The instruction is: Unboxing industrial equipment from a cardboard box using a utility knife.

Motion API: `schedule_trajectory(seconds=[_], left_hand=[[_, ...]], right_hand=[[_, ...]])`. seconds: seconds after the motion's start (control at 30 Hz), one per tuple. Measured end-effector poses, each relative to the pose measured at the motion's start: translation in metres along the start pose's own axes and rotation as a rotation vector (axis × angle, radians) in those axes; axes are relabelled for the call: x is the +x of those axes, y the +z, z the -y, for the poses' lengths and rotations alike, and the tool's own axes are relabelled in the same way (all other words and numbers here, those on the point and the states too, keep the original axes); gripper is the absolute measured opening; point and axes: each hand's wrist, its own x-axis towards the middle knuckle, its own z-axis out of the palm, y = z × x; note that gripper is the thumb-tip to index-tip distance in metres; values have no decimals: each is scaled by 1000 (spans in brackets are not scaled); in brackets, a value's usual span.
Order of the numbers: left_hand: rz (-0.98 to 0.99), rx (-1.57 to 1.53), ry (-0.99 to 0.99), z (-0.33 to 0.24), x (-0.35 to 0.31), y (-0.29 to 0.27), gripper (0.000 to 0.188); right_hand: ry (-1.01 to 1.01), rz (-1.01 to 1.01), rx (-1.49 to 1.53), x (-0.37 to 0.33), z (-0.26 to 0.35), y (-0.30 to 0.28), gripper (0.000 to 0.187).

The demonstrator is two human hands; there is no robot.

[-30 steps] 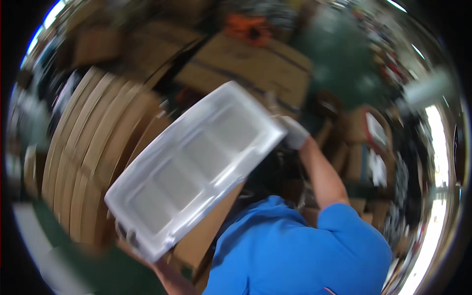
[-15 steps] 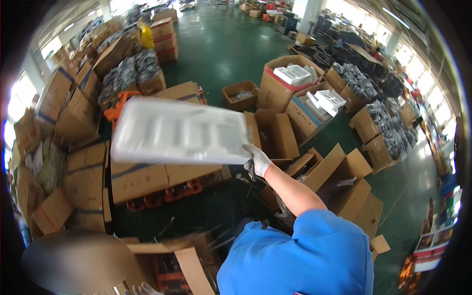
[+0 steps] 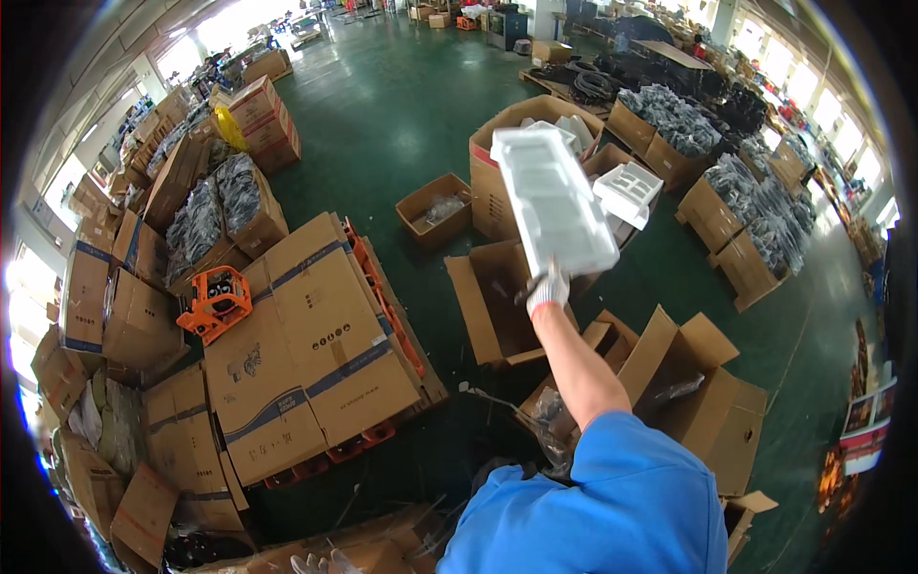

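Observation:
My right hand (image 3: 548,289), in a white knit glove, is closed on the near end of a long white moulded foam packing insert (image 3: 553,199). The insert is held out in the air, tilted, with shallow recesses along its face. Behind it stands a tall carton (image 3: 492,187) containing more white foam pieces. Another white foam piece (image 3: 628,193) rests on a box just right of the insert. At the lower edge, a gloved hand that appears to be my left hand (image 3: 325,562) shows only its fingers, spread and holding nothing visible.
Flattened cartons (image 3: 306,354) lie stacked at left, with an orange plastic part (image 3: 216,304) on top. Open boxes (image 3: 488,306) stand below my right hand and beside my arm (image 3: 688,383). Cartons of grey bagged goods (image 3: 755,225) line the right. A small open carton (image 3: 421,230) sits mid-floor.
The foam insert has swung from the left to the right and farther out, carried by my right hand. The view has shifted, uncovering the flattened cartons. A blurred shape at lower left is gone.

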Motion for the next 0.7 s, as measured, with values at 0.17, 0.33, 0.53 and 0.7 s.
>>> schedule_trajectory(seconds=[0.17,0.33,0.53,0.7], left_hand=[[81,149,15,-18,17,19,75],[136,191,53,-54,20,49,72],[274,289,132,-54,29,66,62],[268,297,-35,-33,28,60,61]], right_hand=[[115,496,-273,16,16,136,34],[207,819,-439,-66,-13,151,27],[530,698,-945,-71,-118,-9,33],[904,402,-982,-113,-163,-152,29]])
